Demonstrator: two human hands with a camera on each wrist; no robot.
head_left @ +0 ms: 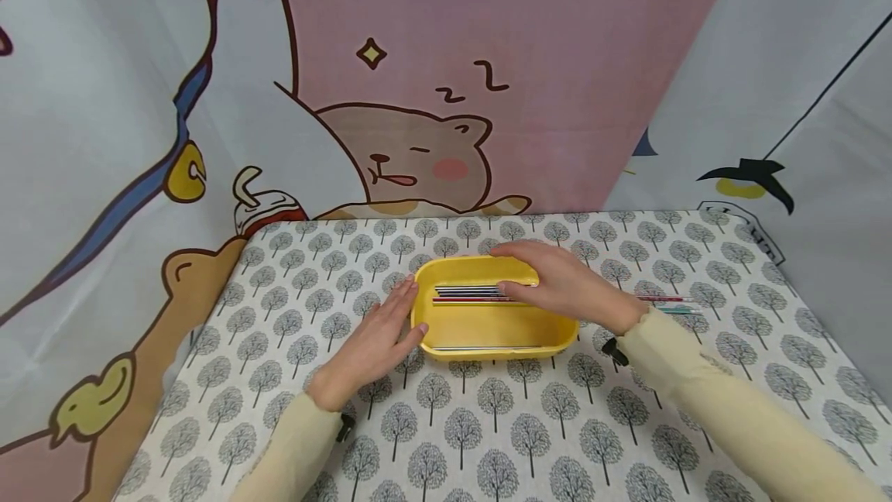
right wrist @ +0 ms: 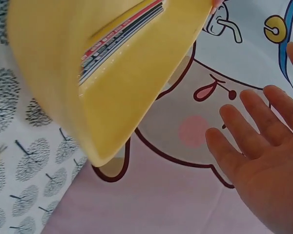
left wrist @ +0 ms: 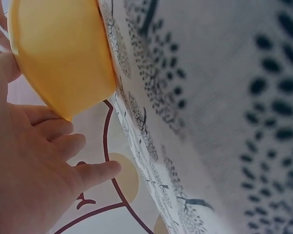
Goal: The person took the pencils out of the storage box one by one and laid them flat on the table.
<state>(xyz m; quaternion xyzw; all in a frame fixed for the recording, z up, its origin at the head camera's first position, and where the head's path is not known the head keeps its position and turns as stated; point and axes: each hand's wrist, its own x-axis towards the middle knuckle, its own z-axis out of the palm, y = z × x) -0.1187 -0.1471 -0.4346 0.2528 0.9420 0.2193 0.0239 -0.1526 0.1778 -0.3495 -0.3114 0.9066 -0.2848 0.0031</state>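
A yellow plastic basin (head_left: 502, 328) with rounded corners stands on the table. Inside it, several thin printed sticks that look like pen refills (head_left: 463, 294) lie side by side near the back; red, black and blue ones (right wrist: 119, 39) show in the right wrist view. Another thin stick (head_left: 488, 348) lies along the front inner wall. My left hand (head_left: 376, 343) touches the basin's left end, thumb at the rim and fingers spread along the outside. Over the basin's back right part hovers my right hand (head_left: 557, 281), its fingers extended and holding nothing.
More thin sticks (head_left: 672, 304), some red and some teal, lie on the cloth to the right of the basin, partly behind the right wrist. A tree-print cloth (head_left: 495, 417) covers the table. Cartoon-print curtains (head_left: 557, 60) hang at the back and sides.
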